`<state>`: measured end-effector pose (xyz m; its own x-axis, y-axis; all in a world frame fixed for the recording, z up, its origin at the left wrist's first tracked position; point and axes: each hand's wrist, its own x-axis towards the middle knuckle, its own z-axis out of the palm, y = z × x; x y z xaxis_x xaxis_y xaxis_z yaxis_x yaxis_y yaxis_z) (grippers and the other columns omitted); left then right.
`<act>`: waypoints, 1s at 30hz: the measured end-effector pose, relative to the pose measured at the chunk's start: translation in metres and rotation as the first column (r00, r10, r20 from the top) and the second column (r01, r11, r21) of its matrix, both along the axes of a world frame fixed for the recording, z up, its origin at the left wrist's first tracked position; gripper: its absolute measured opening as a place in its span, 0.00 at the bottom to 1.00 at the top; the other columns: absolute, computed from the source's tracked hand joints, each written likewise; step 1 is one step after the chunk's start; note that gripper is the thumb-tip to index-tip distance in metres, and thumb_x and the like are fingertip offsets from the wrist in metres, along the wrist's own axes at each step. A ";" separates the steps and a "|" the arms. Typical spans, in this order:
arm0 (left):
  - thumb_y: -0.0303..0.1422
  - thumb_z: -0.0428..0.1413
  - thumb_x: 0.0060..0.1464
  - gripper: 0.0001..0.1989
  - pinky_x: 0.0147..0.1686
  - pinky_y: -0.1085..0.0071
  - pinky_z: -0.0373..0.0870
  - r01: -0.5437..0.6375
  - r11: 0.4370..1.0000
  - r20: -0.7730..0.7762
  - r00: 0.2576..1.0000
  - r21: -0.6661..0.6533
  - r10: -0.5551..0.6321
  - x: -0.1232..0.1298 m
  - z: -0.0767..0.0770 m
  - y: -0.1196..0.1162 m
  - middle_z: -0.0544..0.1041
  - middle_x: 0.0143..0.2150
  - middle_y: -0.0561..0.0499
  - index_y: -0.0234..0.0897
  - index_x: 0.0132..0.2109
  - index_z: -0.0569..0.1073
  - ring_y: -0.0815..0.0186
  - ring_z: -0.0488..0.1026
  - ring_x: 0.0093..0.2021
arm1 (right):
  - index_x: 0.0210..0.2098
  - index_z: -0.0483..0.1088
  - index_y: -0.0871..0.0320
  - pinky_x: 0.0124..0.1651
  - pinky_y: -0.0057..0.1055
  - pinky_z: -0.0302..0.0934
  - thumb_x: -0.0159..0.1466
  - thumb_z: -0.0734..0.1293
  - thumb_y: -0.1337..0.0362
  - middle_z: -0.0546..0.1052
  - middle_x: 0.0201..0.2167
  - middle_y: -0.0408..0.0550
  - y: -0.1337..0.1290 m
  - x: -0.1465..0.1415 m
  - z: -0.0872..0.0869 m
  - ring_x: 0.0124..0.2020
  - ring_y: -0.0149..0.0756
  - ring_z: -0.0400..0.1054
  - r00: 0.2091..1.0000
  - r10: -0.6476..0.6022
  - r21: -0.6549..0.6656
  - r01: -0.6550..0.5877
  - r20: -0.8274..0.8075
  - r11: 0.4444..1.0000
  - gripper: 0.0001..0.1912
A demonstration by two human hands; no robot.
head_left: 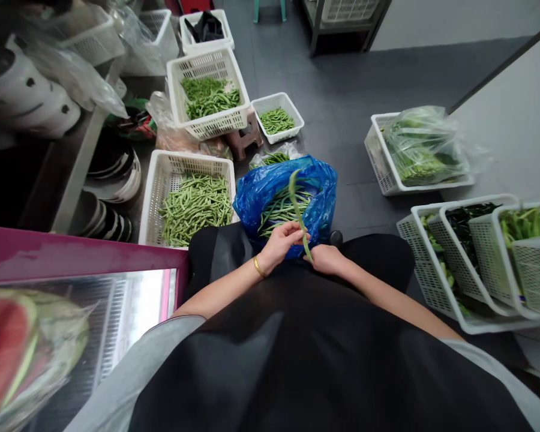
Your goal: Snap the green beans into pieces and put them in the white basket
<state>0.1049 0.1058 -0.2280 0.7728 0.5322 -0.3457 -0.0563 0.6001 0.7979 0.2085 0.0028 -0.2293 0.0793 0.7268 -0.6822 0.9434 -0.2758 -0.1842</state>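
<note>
My left hand (282, 245), with a gold bangle at the wrist, is closed around the middle of a long green bean (294, 198). The bean stands nearly upright, its top end curling over. At its lower end is my right hand (324, 259), fingers closed against the bean's tip. Both hands are just in front of a blue plastic bag (252, 201), which gapes open and holds many long beans (281, 211). Left of the bag, a white basket (149, 198) contains a heap of short bean pieces (198, 207).
Behind stand a white basket (220, 127) of green pieces on a brown stool (247, 137) and a small basket (284, 137). A basket with bagged greens (425, 147) and several nested vegetable baskets (436, 288) are at right. A pink-edged case (85, 255) with cut watermelon (9, 342) is at left.
</note>
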 end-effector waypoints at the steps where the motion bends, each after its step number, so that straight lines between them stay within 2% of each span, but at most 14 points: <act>1: 0.34 0.64 0.40 0.14 0.33 0.74 0.70 -0.002 0.999 0.033 0.999 0.042 0.001 -0.001 0.008 -0.001 0.76 0.29 0.49 0.31 0.34 0.71 0.68 0.74 0.31 | 0.38 0.76 0.61 0.36 0.31 0.61 0.65 0.56 0.59 0.78 0.38 0.59 0.001 0.001 -0.003 0.41 0.45 0.72 1.000 0.020 -0.042 -0.021 -0.010 0.999 0.18; 5: 0.35 0.63 0.40 0.15 0.32 0.70 0.72 0.044 0.999 0.059 0.997 0.015 -0.045 -0.013 0.033 0.005 0.76 0.28 0.50 0.31 0.34 0.71 0.68 0.74 0.28 | 0.40 0.76 0.57 0.40 0.33 0.63 0.60 0.63 0.58 0.78 0.40 0.56 -0.001 0.019 -0.004 0.43 0.45 0.71 0.995 0.051 -0.053 -0.056 -0.084 0.997 0.15; 8: 0.33 0.62 0.39 0.12 0.29 0.69 0.73 0.146 0.986 -0.001 0.989 -0.081 -0.146 -0.025 0.038 0.011 0.74 0.25 0.50 0.31 0.31 0.70 0.69 0.72 0.23 | 0.51 0.70 0.57 0.44 0.34 0.63 0.52 0.69 0.53 0.76 0.45 0.54 0.001 0.045 0.010 0.45 0.44 0.70 0.913 -0.138 0.140 0.205 -0.383 0.969 0.28; 10: 0.31 0.60 0.39 0.10 0.26 0.70 0.72 0.196 0.977 -0.033 0.979 -0.089 -0.200 -0.029 0.035 0.012 0.73 0.23 0.51 0.30 0.30 0.70 0.71 0.70 0.21 | 0.52 0.67 0.60 0.37 0.32 0.65 0.53 0.67 0.48 0.77 0.38 0.53 0.008 0.057 0.023 0.36 0.38 0.72 0.656 -0.285 0.166 0.537 -0.699 0.827 0.32; 12: 0.30 0.58 0.41 0.08 0.22 0.72 0.71 0.236 0.969 -0.051 0.970 -0.075 -0.240 -0.028 0.030 0.009 0.71 0.21 0.52 0.30 0.29 0.69 0.72 0.68 0.19 | 0.47 0.69 0.61 0.26 0.26 0.62 0.55 0.65 0.46 0.75 0.26 0.46 0.019 0.061 0.037 0.22 0.29 0.68 0.340 -0.285 0.082 0.757 -0.896 0.648 0.29; 13: 0.30 0.57 0.42 0.07 0.21 0.72 0.70 0.243 0.967 -0.061 0.967 -0.071 -0.247 -0.027 0.027 0.008 0.71 0.21 0.52 0.30 0.29 0.69 0.73 0.67 0.18 | 0.43 0.70 0.61 0.21 0.24 0.59 0.54 0.66 0.46 0.72 0.21 0.42 0.026 0.059 0.043 0.18 0.26 0.63 0.230 -0.245 0.054 0.823 -0.942 0.566 0.27; 14: 0.30 0.57 0.43 0.07 0.20 0.73 0.70 0.242 0.968 -0.074 0.966 -0.071 -0.247 -0.027 0.025 0.007 0.70 0.20 0.53 0.30 0.29 0.69 0.73 0.66 0.18 | 0.38 0.71 0.61 0.18 0.23 0.55 0.52 0.68 0.46 0.69 0.18 0.39 0.032 0.056 0.047 0.15 0.24 0.60 0.169 -0.198 0.053 0.872 -0.965 0.487 0.24; 16: 0.31 0.57 0.45 0.07 0.19 0.74 0.68 0.241 0.966 -0.100 0.963 -0.088 -0.249 -0.027 0.022 0.005 0.69 0.21 0.53 0.30 0.30 0.69 0.74 0.66 0.18 | 0.30 0.71 0.60 0.16 0.21 0.53 0.50 0.71 0.49 0.67 0.15 0.37 0.042 0.049 0.053 0.13 0.22 0.58 0.162 -0.131 0.106 0.930 -0.978 0.351 0.20; 19: 0.35 0.58 0.46 0.11 0.17 0.76 0.64 0.312 0.937 -0.111 0.937 -0.154 -0.330 -0.032 0.021 0.006 0.69 0.22 0.52 0.29 0.32 0.70 0.74 0.65 0.19 | 0.27 0.70 0.60 0.16 0.22 0.55 0.50 0.71 0.50 0.68 0.16 0.38 0.046 0.045 0.053 0.14 0.23 0.60 0.216 -0.130 0.179 0.951 -0.968 0.251 0.19; 21: 0.37 0.58 0.47 0.13 0.14 0.78 0.57 0.371 0.909 -0.107 0.913 -0.187 -0.395 -0.036 0.021 0.007 0.67 0.21 0.53 0.28 0.33 0.71 0.75 0.62 0.17 | 0.28 0.69 0.59 0.16 0.23 0.56 0.52 0.69 0.49 0.68 0.15 0.38 0.042 0.044 0.053 0.13 0.24 0.60 0.251 -0.148 0.214 0.949 -0.957 0.232 0.19; 23: 0.37 0.55 0.50 0.12 0.13 0.79 0.48 0.363 0.920 -0.147 0.912 -0.150 -0.384 -0.036 0.018 0.008 0.62 0.18 0.56 0.29 0.31 0.70 0.78 0.55 0.15 | 0.29 0.69 0.59 0.18 0.24 0.59 0.56 0.67 0.49 0.69 0.17 0.39 0.034 0.038 0.056 0.15 0.25 0.62 0.374 -0.139 0.334 0.910 -0.917 0.247 0.17; 26: 0.32 0.53 0.51 0.10 0.15 0.79 0.45 0.241 0.966 -0.312 0.929 0.094 -0.201 -0.027 0.008 0.011 0.58 0.17 0.58 0.31 0.25 0.67 0.79 0.51 0.15 | 0.31 0.71 0.58 0.27 0.26 0.64 0.59 0.66 0.53 0.74 0.23 0.45 0.018 0.012 0.067 0.22 0.29 0.67 0.662 0.097 0.628 0.641 -0.743 0.442 0.13; 28: 0.29 0.53 0.50 0.12 0.17 0.79 0.49 0.157 0.963 -0.421 0.906 0.218 -0.053 -0.019 -0.001 0.013 0.58 0.17 0.58 0.32 0.21 0.64 0.78 0.53 0.17 | 0.32 0.72 0.58 0.31 0.28 0.65 0.58 0.66 0.55 0.76 0.24 0.47 0.013 -0.006 0.069 0.25 0.31 0.69 0.679 0.326 0.707 0.407 -0.658 0.579 0.12; 30: 0.30 0.52 0.50 0.12 0.18 0.79 0.52 0.097 0.977 -0.461 0.888 0.188 0.000 -0.014 -0.005 0.017 0.60 0.17 0.57 0.32 0.21 0.63 0.77 0.57 0.17 | 0.33 0.72 0.58 0.31 0.28 0.65 0.60 0.64 0.54 0.76 0.25 0.47 0.014 -0.015 0.064 0.25 0.31 0.70 0.619 0.316 0.632 0.395 -0.720 0.667 0.13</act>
